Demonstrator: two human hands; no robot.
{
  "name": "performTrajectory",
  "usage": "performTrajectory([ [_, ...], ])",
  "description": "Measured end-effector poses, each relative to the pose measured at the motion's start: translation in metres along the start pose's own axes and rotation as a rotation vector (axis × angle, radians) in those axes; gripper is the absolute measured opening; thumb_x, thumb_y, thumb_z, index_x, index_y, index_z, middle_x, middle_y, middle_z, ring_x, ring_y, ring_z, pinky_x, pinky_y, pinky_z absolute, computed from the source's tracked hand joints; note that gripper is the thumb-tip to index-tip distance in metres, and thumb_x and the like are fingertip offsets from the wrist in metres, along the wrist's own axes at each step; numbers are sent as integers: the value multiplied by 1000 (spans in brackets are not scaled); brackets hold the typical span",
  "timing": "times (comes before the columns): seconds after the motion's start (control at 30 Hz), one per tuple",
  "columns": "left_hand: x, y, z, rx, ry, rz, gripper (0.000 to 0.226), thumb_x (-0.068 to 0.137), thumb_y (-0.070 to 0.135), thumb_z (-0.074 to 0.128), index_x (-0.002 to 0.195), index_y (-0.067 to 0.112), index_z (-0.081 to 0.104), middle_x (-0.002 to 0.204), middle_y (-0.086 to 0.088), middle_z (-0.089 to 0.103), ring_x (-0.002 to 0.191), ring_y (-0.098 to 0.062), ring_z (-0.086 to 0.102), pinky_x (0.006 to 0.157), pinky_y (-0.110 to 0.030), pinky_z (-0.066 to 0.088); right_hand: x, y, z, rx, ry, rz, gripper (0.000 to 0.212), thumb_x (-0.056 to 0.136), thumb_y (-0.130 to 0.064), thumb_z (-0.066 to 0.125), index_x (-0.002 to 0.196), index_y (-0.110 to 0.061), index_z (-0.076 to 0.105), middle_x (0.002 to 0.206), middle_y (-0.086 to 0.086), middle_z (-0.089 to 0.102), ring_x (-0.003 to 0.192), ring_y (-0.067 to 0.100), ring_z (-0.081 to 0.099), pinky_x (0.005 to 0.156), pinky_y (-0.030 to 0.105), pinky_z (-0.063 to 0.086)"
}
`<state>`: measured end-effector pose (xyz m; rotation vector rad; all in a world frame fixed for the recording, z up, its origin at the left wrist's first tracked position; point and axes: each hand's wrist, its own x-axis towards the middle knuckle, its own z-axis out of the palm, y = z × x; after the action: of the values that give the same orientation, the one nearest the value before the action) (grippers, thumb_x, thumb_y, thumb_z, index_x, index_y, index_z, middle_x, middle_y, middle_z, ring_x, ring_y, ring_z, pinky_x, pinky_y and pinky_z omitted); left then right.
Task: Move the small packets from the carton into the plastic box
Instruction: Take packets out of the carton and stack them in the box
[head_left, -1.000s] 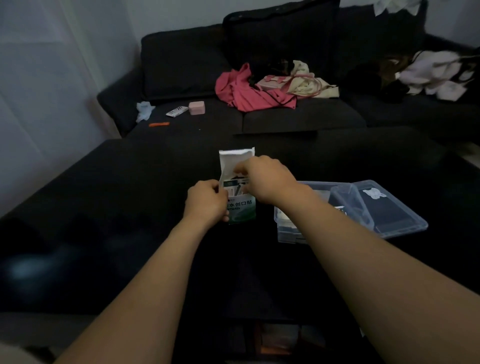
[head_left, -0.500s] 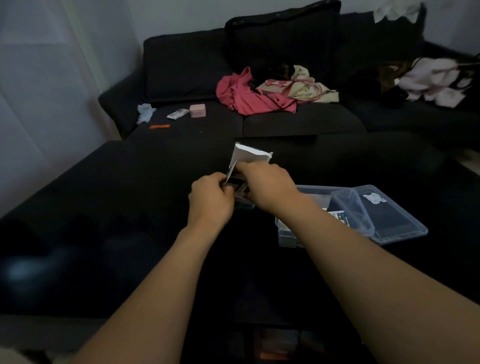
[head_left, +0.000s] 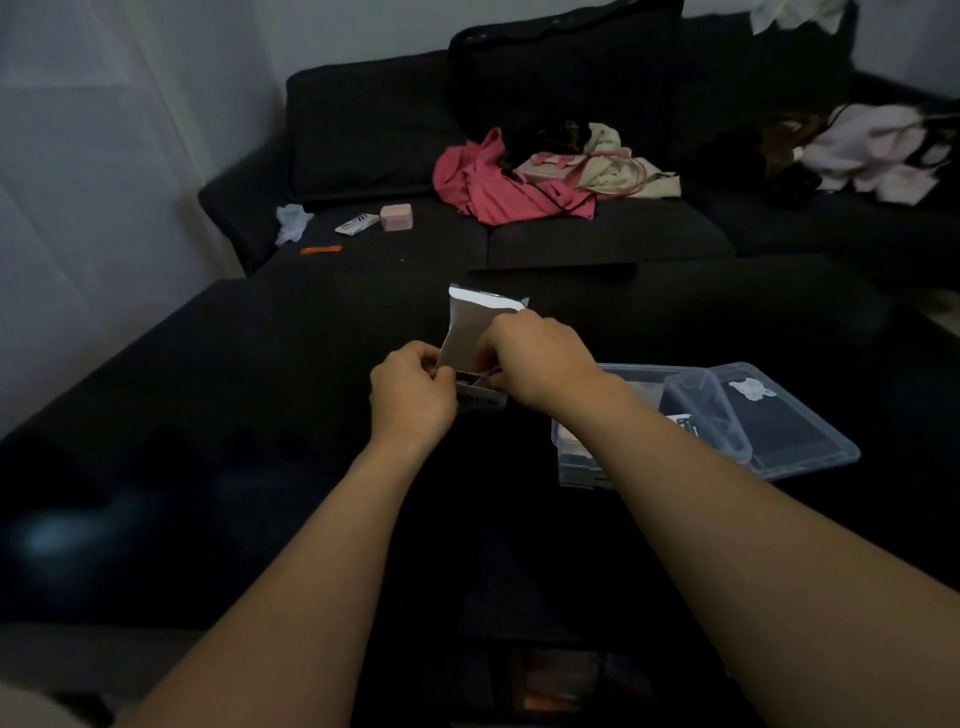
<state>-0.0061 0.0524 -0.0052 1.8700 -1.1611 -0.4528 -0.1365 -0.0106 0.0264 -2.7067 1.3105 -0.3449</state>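
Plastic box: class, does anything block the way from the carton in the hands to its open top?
Nothing visible blocks it. The plastic box sits open, its lid lying beside it. Only the right forearm crosses above its near corner while both hands hold the carton.

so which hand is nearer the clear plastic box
The right. The right hand is at the carton's open end, with its forearm passing over the plastic box's near corner. The left hand holds the carton's far side, farther from the box.

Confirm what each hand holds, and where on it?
Left hand grips the carton at its left side by the opening. Right hand pinches at the carton's open mouth; whether it holds a packet cannot be told.
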Motion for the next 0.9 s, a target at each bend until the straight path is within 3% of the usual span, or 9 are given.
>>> performTrajectory([
  [0.17, -1, -1, 0, 47, 27, 44, 19, 96, 9, 62, 112, 19, 65, 100, 1, 67, 88, -13, 68, 86, -38, 60, 1, 6, -9, 162, -87, 56, 23, 86, -28, 76, 109, -21, 74, 113, 5, 64, 97, 24, 64, 89, 43, 56],
  [0.27, -2, -2, 0, 34, 23, 61, 20, 96, 9, 62, 112, 20, 65, 99, 3, 66, 87, -12, 68, 85, -38, 60, -1, 10, -12, 140, -31, 61, 27, 85, -24, 76, 112, -22, 74, 117, 10, 62, 98, 29, 64, 89, 44, 56],
  [0.4, -4, -2, 0, 12, 18, 66, 19, 95, 9, 63, 105, 25, 63, 96, 4, 67, 86, -12, 69, 85, -39, 61, -5, 11, -8, 130, -86, 51, 34, 83, -24, 79, 116, -27, 73, 115, 5, 65, 99, 25, 66, 88, 43, 57],
  [0.6, -3, -2, 1, 40, -4, 70, 20, 94, 8, 63, 108, 23, 64, 98, 3, 66, 88, -12, 69, 85, -39, 60, -1, 6, 1, 21, 12, 57, 19, 91, -22, 68, 109, -22, 74, 107, 7, 66, 86, 24, 63, 75, 36, 53],
  [0.7, 1, -5, 0, 94, 10, 4, 19, 95, 12, 62, 113, 18, 65, 105, -3, 68, 91, -16, 69, 86, -40, 60, -1, 4, 0, 45, 56, 25, 15, 93, -25, 65, 105, -22, 75, 103, 5, 64, 82, 23, 61, 70, 35, 49],
  [0.8, 6, -9, -1, 114, -3, -91, 15, 96, 14, 59, 111, 16, 64, 111, -9, 69, 96, -23, 71, 85, -42, 61, -1, 6, -9, 114, 125, -24, 13, 94, -32, 65, 88, -24, 73, 83, -2, 62, 76, 21, 60, 66, 31, 44],
  [0.9, 7, -8, -3, 51, -11, -192, 10, 98, 17, 55, 94, 14, 63, 107, -13, 71, 92, -27, 73, 81, -43, 63, -1, 14, -20, 286, 190, -49, 11, 94, -26, 66, 88, -22, 75, 73, -4, 65, 63, 19, 67, 62, 34, 56],
])
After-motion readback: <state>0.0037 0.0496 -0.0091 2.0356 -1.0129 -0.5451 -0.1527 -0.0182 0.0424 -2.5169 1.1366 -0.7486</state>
